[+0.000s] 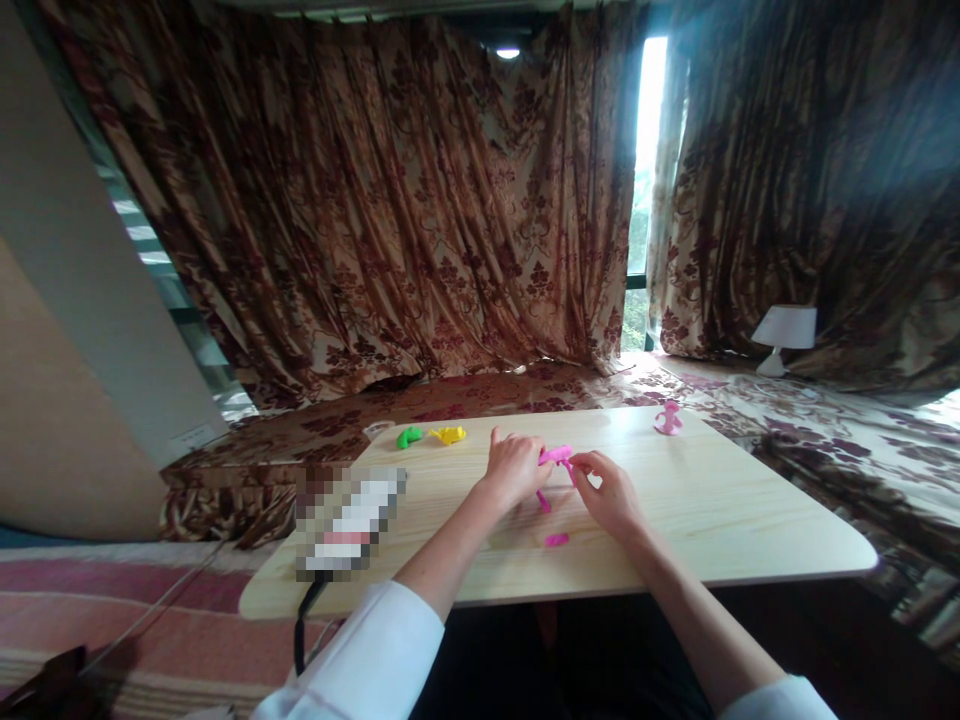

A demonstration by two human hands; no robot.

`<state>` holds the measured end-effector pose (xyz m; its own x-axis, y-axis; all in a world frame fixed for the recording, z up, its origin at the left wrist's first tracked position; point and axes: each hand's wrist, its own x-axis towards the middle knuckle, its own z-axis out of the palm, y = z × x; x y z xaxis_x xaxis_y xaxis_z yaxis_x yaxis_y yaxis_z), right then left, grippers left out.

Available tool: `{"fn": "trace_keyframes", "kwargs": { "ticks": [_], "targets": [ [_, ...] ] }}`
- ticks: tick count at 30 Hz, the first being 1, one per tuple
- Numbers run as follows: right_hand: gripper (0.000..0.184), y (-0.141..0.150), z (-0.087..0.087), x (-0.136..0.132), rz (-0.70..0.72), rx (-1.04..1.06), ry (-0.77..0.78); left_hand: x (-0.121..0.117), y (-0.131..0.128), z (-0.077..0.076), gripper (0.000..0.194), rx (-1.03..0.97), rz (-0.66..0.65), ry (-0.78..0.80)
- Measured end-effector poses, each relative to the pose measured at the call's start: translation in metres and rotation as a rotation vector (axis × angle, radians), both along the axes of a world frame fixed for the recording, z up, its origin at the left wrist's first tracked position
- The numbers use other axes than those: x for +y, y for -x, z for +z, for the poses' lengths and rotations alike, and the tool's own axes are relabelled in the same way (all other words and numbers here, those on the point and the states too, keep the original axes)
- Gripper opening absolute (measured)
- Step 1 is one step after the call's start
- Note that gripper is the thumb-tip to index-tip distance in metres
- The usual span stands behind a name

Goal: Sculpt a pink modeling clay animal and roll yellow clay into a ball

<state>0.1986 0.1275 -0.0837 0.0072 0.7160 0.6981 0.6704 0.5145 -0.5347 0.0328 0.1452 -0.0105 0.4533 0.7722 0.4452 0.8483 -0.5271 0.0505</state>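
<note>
Above the middle of the table [720,510], my left hand [514,468] is closed around one side of a bright pink toy piece [556,455]. From the other side my right hand [607,492] pinches a thin part of the same piece between thumb and fingertips. Its exact kind is too small to make out. Below my left hand a narrow pink strip [543,502] shows, partly hidden; whether it joins the held piece I cannot tell. Closer to the front edge lies a short, loose pink piece [556,540].
At the table's back left lie a green toy piece [409,437] and a yellow one [448,435]. A pink figure [667,419] stands at the back right. A blurred-out device [349,525] with a black cable lies left. Beyond are curtains [450,200] and a white lamp [784,330].
</note>
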Motion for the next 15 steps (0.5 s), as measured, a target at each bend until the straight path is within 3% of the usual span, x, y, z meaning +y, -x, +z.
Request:
{"fn": "trace_keyframes", "kwargs": {
  "ticks": [5,10,15],
  "targets": [
    [0.012,0.015,0.002,-0.011,0.067,-0.064,0.058,-0.002,0.000,0.001,0.028,-0.035,-0.007,0.037],
    [0.020,0.028,0.001,-0.010,0.036,-0.118,0.137,0.003,0.001,0.005,0.030,-0.121,0.005,0.074],
    [0.016,0.032,0.001,-0.009,0.027,-0.159,0.194,0.016,0.038,0.001,0.029,-0.251,0.057,0.101]
  ]
}}
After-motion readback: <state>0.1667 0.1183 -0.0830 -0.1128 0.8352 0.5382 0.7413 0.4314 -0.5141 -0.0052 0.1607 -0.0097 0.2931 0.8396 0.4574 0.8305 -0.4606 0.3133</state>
